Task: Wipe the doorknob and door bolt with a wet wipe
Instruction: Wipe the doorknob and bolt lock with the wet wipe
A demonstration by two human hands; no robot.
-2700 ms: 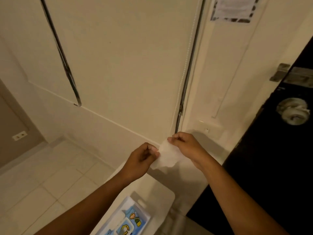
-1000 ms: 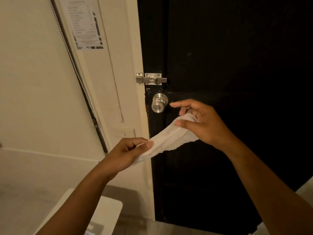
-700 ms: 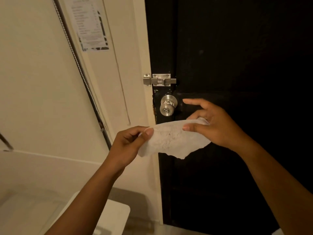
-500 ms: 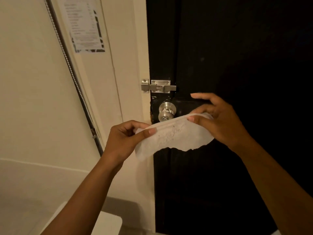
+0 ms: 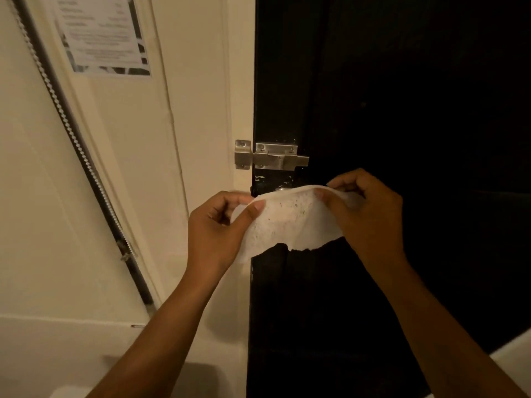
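Note:
A white wet wipe (image 5: 290,222) is stretched flat between both hands in front of the black door (image 5: 402,110). My left hand (image 5: 215,228) pinches its left edge and my right hand (image 5: 365,214) pinches its right edge. The wipe covers the round metal doorknob; only a sliver of the knob (image 5: 283,188) shows above the wipe's top edge. The metal door bolt (image 5: 273,158) sits just above the wipe, bridging the door and the cream frame.
A cream door frame (image 5: 241,96) and wall lie to the left, with a printed notice (image 5: 100,35) taped high up. A dark ribbed strip (image 5: 74,145) runs diagonally down the wall. A white surface (image 5: 69,392) shows at the bottom left.
Both hands have carried the spread wipe up against the doorknob, which now is almost fully hidden behind it. The view has moved closer to the door.

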